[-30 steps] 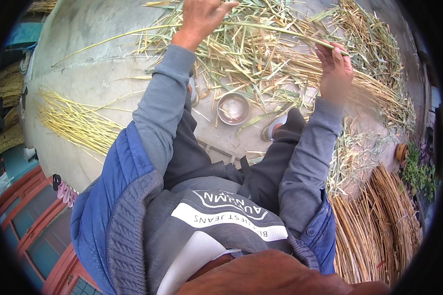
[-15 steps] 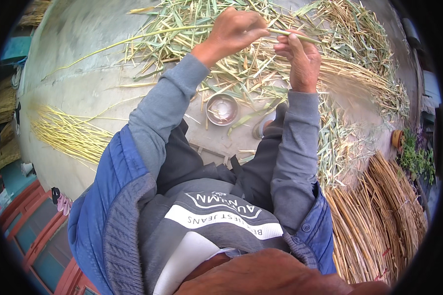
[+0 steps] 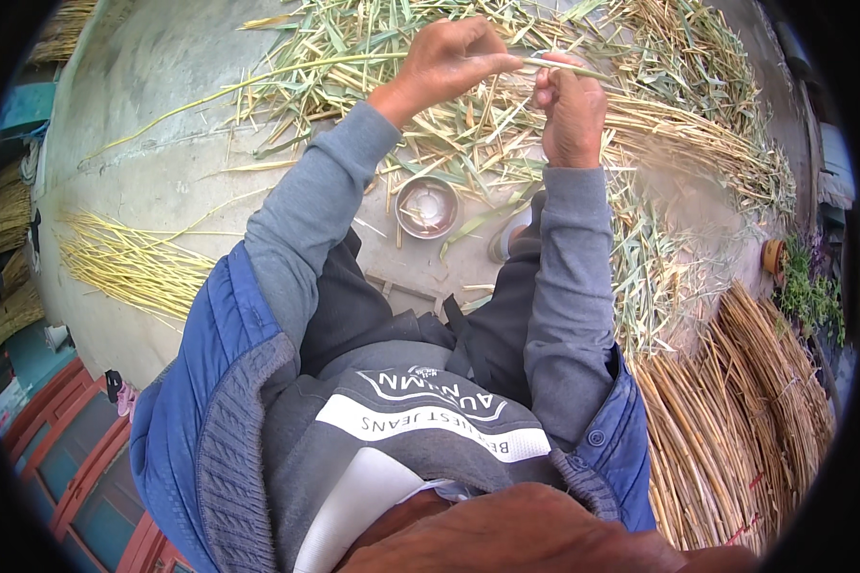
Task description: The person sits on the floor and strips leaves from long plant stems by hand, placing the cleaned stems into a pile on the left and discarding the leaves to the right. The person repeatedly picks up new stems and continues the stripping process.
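A long, thin green-yellow reed stalk (image 3: 258,82) stretches from the far left across to my hands. My left hand (image 3: 454,59) is closed around it, thumb and fingers pinched together. Just to the right, my right hand (image 3: 573,110) grips the stalk's thicker end, thumb against curled fingers; the tip pokes out past it to the right. A small pale or shiny bit shows at the right fingertips, too small to name. Beneath both hands lies a heap of cut leaves and stalk pieces (image 3: 373,95).
A round metal bowl (image 3: 426,229) stands on the concrete floor between my legs. Peeled yellow stalks (image 3: 134,263) lie at the left. On the right are a long reed bundle (image 3: 688,138), thick brown bundles (image 3: 707,449) and a potted plant (image 3: 812,296). Red-framed windows (image 3: 86,477) edge the lower left.
My right hand has shifted slightly left, and its fingers have curled more tightly at the stalk. My left hand stays nearly in place, still holding it.
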Demonstrator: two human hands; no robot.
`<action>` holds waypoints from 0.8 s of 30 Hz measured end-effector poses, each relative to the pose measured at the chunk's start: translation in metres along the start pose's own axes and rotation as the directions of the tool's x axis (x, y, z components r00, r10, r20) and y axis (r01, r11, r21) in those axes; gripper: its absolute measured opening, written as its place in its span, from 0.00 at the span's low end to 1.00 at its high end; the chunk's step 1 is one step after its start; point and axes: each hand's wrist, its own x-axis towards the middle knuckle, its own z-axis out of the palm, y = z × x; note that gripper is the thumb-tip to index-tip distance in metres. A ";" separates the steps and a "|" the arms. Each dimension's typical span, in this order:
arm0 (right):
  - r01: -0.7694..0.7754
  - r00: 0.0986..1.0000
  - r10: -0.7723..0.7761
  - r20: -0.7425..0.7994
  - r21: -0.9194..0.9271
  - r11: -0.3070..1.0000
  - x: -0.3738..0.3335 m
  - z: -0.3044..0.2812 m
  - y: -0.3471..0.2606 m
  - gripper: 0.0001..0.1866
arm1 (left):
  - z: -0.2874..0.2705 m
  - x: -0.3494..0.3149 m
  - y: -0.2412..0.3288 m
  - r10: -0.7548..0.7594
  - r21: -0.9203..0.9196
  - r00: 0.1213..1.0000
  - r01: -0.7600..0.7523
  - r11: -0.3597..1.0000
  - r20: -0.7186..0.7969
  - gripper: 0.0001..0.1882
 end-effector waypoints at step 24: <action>-0.036 0.997 0.052 0.065 -0.224 0.974 0.004 0.000 0.026 0.12 | -0.060 0.015 0.025 -0.365 -0.300 0.884 0.447 0.843 0.292 0.08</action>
